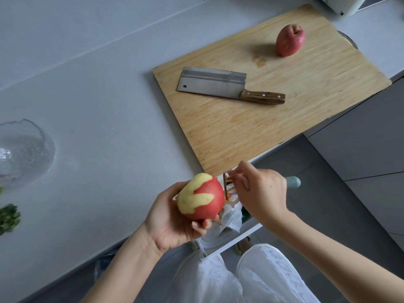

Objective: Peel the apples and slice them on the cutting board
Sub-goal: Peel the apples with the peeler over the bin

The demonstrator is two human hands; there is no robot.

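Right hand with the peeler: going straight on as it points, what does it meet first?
Probably the part-peeled apple held by the left hand; the peeler in the right hand sits just beside it, depth unclear.

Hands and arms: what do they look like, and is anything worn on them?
The left hand and right hand are bare: no gloves, rings or watch visible. Both forearms are bare too, no sleeves in view. Pale patterned trousers show below.
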